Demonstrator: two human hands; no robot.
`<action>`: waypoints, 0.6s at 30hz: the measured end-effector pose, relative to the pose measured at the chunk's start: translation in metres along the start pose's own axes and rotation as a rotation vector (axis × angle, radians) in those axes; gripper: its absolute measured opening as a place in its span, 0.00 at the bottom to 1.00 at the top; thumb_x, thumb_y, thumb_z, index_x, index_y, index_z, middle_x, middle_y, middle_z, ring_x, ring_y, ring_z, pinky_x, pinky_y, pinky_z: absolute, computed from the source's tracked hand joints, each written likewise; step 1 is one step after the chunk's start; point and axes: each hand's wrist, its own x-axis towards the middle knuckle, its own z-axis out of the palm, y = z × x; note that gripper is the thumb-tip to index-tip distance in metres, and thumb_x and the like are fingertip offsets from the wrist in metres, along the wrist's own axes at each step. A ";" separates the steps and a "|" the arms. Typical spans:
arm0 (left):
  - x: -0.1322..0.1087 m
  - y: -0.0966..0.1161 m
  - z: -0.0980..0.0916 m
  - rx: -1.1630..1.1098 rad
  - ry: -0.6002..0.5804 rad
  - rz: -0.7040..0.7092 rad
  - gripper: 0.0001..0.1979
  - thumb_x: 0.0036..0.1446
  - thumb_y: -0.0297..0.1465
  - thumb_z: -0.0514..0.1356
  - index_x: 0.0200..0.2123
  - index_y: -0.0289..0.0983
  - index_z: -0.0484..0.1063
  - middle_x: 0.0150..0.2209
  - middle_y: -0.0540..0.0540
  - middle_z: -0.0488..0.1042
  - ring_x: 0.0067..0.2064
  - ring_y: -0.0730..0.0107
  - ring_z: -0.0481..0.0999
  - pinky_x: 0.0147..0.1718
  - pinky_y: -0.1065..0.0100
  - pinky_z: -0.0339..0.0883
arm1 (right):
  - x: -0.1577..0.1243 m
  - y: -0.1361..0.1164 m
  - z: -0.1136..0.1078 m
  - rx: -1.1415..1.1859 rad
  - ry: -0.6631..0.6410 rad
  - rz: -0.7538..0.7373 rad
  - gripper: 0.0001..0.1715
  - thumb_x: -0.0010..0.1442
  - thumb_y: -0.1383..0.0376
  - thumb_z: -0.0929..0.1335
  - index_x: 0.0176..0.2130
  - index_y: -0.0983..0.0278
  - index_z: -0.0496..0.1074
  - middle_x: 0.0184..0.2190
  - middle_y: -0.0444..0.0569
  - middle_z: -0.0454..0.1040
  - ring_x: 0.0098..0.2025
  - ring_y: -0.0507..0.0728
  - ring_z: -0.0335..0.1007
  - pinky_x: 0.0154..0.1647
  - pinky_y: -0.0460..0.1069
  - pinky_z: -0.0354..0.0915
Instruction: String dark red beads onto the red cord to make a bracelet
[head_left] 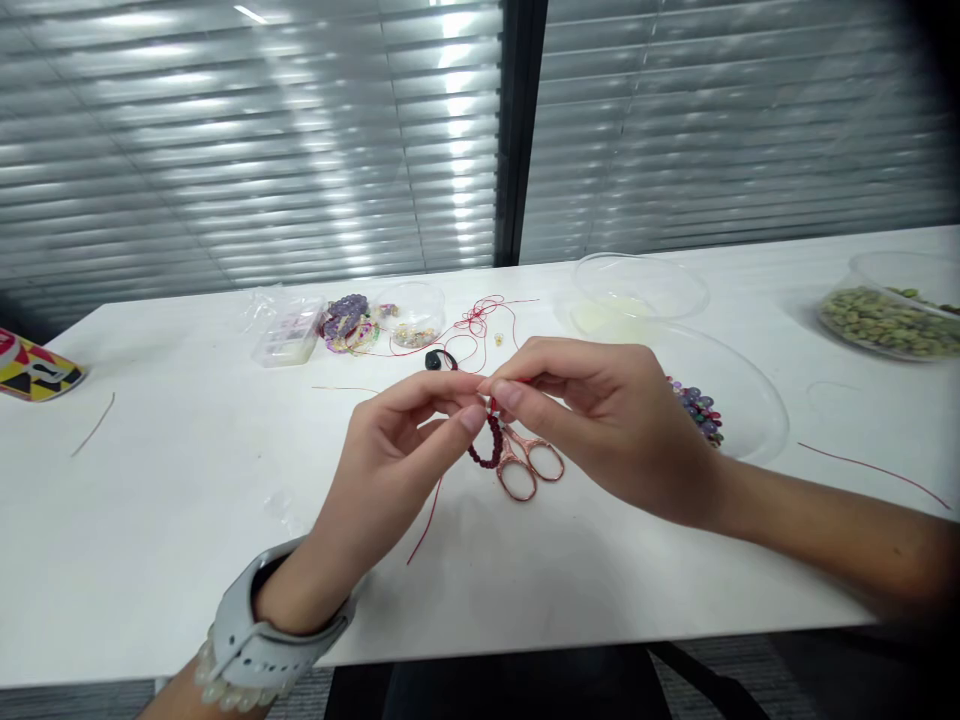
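- The window blinds (262, 150) are hanging far ahead of me.
- I am working at a white tabletop (187, 530).
- A big clear bowl (750, 400) is sitting near my right hand, and purple beads (697, 408) are lying in it.
- My left hand (397, 462) and my right hand (600, 425) are coming close together in the middle, and both are pinching.
- Rose-gold scissors (529, 465) are lying just under my hands.
- A short string of dark red beads (486, 447) is hanging down between my hands.
- I am pinching a thin red cord (492, 405) just above those beads, and I am keeping my fingers steady and tight so it is not slipping.
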 end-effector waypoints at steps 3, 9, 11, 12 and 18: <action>-0.001 0.000 0.000 0.013 0.006 0.013 0.05 0.56 0.28 0.62 0.36 0.40 0.77 0.35 0.50 0.77 0.38 0.71 0.76 0.38 0.71 0.72 | 0.000 0.000 0.001 0.000 -0.007 0.018 0.08 0.60 0.69 0.65 0.31 0.66 0.73 0.27 0.44 0.74 0.30 0.49 0.70 0.30 0.44 0.66; 0.000 -0.001 -0.002 0.037 0.045 -0.002 0.02 0.53 0.27 0.64 0.32 0.39 0.78 0.32 0.51 0.78 0.35 0.73 0.77 0.37 0.73 0.73 | -0.002 0.000 0.003 0.031 -0.049 0.031 0.08 0.60 0.70 0.65 0.31 0.67 0.73 0.25 0.42 0.72 0.27 0.47 0.68 0.28 0.44 0.65; 0.000 -0.001 -0.002 0.047 0.059 -0.002 0.02 0.53 0.28 0.65 0.31 0.40 0.78 0.31 0.51 0.78 0.34 0.73 0.77 0.35 0.74 0.73 | -0.001 0.000 0.003 0.034 -0.055 0.020 0.08 0.60 0.71 0.65 0.31 0.67 0.73 0.25 0.42 0.72 0.28 0.47 0.67 0.28 0.44 0.65; 0.000 -0.001 -0.002 0.051 0.063 -0.002 0.02 0.53 0.28 0.65 0.31 0.39 0.78 0.31 0.51 0.78 0.34 0.74 0.77 0.34 0.75 0.72 | -0.001 0.000 0.003 0.032 -0.054 0.016 0.08 0.60 0.71 0.65 0.31 0.68 0.74 0.25 0.42 0.72 0.28 0.47 0.67 0.29 0.44 0.65; 0.001 0.000 -0.001 0.051 0.053 -0.042 0.02 0.54 0.29 0.64 0.30 0.38 0.77 0.30 0.51 0.77 0.33 0.73 0.75 0.35 0.73 0.71 | -0.001 0.000 0.002 0.019 -0.040 0.011 0.08 0.59 0.71 0.66 0.32 0.67 0.75 0.27 0.43 0.73 0.30 0.48 0.68 0.31 0.45 0.65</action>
